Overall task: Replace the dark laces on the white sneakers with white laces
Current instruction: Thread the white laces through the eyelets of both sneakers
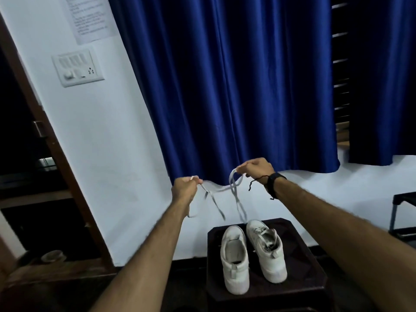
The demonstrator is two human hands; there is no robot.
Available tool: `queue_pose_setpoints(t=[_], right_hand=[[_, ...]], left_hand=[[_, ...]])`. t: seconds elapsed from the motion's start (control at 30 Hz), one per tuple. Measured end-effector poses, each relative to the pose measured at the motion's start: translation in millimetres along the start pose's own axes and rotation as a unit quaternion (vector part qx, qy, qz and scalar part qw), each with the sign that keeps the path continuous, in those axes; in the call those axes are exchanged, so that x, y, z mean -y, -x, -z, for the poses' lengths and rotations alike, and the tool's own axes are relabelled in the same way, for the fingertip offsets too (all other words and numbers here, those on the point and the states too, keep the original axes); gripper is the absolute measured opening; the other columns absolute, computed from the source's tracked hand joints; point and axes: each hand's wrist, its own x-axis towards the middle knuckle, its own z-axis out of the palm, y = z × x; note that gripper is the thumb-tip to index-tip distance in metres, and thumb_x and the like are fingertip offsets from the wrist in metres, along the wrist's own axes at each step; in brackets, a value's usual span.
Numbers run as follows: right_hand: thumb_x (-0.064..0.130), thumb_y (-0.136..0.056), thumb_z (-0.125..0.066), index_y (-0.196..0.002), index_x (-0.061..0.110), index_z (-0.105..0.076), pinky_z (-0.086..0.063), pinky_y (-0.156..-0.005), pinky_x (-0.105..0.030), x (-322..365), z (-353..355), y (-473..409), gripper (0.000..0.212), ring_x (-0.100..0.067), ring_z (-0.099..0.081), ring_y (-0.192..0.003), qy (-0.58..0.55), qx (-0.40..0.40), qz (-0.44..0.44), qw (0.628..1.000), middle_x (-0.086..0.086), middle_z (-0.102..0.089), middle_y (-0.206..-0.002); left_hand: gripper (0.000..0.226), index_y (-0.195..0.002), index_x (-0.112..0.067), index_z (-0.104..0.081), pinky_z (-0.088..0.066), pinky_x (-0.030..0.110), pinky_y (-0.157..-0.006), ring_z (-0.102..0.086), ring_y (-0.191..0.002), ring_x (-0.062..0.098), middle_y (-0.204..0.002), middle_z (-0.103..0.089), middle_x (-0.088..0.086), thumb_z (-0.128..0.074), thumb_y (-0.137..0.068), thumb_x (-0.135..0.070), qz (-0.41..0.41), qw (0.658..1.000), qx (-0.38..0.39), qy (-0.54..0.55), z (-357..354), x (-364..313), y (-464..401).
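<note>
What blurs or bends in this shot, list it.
Head view: the white lace smears with motion blur between the left hand and right hand; the wall notice is too soft to read; wide-angle distortion tilts the door frame; dim light leaves the stool under the sneakers nearly black.

A dark stool (299, 287) carries 2 white sneakers (235, 258) side by side.

Both arms reach forward and up, well apart. The left hand (183, 188) is fisted, knuckles toward the camera; the right hand (255, 168), seemingly pinching with curled fingers, sits slightly higher.
</note>
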Motion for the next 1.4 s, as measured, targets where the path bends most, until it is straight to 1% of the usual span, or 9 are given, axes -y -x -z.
queue_pose_setpoints(t=[0.2,0.33,0.47,0.67,0.87,1.03,1.2,1.3,1.4], right_hand=[[0.018,-0.083,-0.064,-0.079,0.024,-0.076,-0.050,-0.083,-0.024,-17,5,3,0.013,-0.015,-0.065,-0.097,0.142,0.021,0.026,0.989,0.005,-0.072,-0.092],[0.012,-0.076,-0.071,-0.126,0.022,-0.058,-0.043,-0.098,-0.031,-10,8,0,0.052,-0.022,-0.045,-0.124,0.223,0.085,0.057,0.970,-0.001,-0.054,-0.128],[-0.003,-0.090,-0.059,-0.117,0.008,-0.061,-0.048,-0.081,-0.014,9,-4,10,0.029,-0.015,-0.059,-0.102,-0.073,0.265,0.105,0.956,-0.006,-0.064,-0.107],[0.034,-0.101,-0.046,-0.082,0.014,-0.057,-0.040,-0.061,-0.023,-1,12,6,0.030,-0.009,-0.034,-0.045,-0.193,0.252,-0.002,0.948,0.006,-0.033,-0.054],[0.040,-0.100,-0.045,-0.082,0.016,-0.052,-0.023,-0.042,-0.018,-32,44,2,0.030,-0.008,-0.015,-0.044,-0.195,0.245,-0.044,0.949,0.007,-0.024,-0.055],[0.039,-0.098,-0.051,-0.084,0.017,-0.054,-0.017,-0.040,-0.018,-54,56,-3,0.026,-0.008,-0.017,-0.046,-0.163,0.199,-0.069,0.964,0.009,-0.026,-0.055],[0.036,-0.100,-0.047,-0.092,0.017,-0.061,-0.011,-0.044,-0.020,-45,29,-1,0.026,-0.006,-0.019,-0.045,-0.106,0.218,-0.042,0.969,0.009,-0.030,-0.056],[0.036,-0.100,-0.049,-0.094,0.017,-0.064,-0.012,-0.043,-0.019,-30,2,2,0.025,-0.005,-0.020,-0.046,-0.095,0.259,-0.016,0.961,0.009,-0.031,-0.058],[0.033,-0.100,-0.050,-0.089,0.018,-0.063,-0.017,-0.040,-0.017,-15,-17,6,0.023,-0.004,-0.023,-0.044,-0.105,0.284,0.007,0.953,0.009,-0.033,-0.055]], left_hand=[[0.031,-0.084,-0.018,-0.077,-0.024,0.018,-0.041,-0.032,-0.046,0.006,-0.047,-0.040,-0.011,-0.055,-0.097,-0.036,-0.097,0.984,0.122,-0.089,-4,-29,7],[0.036,-0.092,-0.013,-0.075,-0.018,0.019,-0.041,-0.024,-0.040,0.004,-0.047,-0.032,-0.010,-0.048,-0.101,-0.037,-0.116,0.966,0.200,-0.115,-7,-54,9],[0.036,-0.086,-0.009,-0.070,-0.021,0.018,-0.042,-0.026,-0.039,0.002,-0.042,-0.036,-0.015,-0.048,-0.102,-0.033,-0.145,0.945,0.257,-0.140,-17,-66,15],[0.038,-0.062,-0.017,-0.067,-0.030,0.024,-0.052,-0.039,-0.049,0.009,-0.048,-0.046,-0.004,-0.061,-0.093,-0.039,-0.164,0.970,0.106,-0.146,-1,-62,-12],[0.032,-0.076,-0.015,-0.070,-0.047,0.030,-0.070,-0.056,-0.069,0.025,-0.074,-0.064,0.004,-0.058,-0.092,-0.039,-0.041,0.979,-0.193,-0.042,37,-32,-37],[0.040,-0.088,-0.009,-0.066,-0.054,0.047,-0.084,-0.064,-0.087,0.040,-0.097,-0.067,0.016,-0.051,-0.093,-0.045,0.008,0.958,-0.276,-0.081,52,-12,-45],[0.042,-0.106,-0.015,-0.062,-0.055,0.040,-0.086,-0.066,-0.097,0.029,-0.103,-0.068,0.007,-0.070,-0.075,-0.042,-0.034,0.983,-0.107,-0.145,19,-12,-29],[0.079,-0.137,-0.029,-0.043,-0.049,0.041,-0.101,-0.059,-0.117,0.022,-0.130,-0.058,0.014,-0.084,-0.070,-0.034,-0.093,0.987,0.091,-0.096,-15,-13,-10],[0.045,-0.124,-0.029,-0.053,-0.050,0.025,-0.054,-0.062,-0.061,0.010,-0.083,-0.063,0.016,-0.075,-0.085,-0.031,-0.086,0.949,0.278,-0.120,-34,-15,13]])
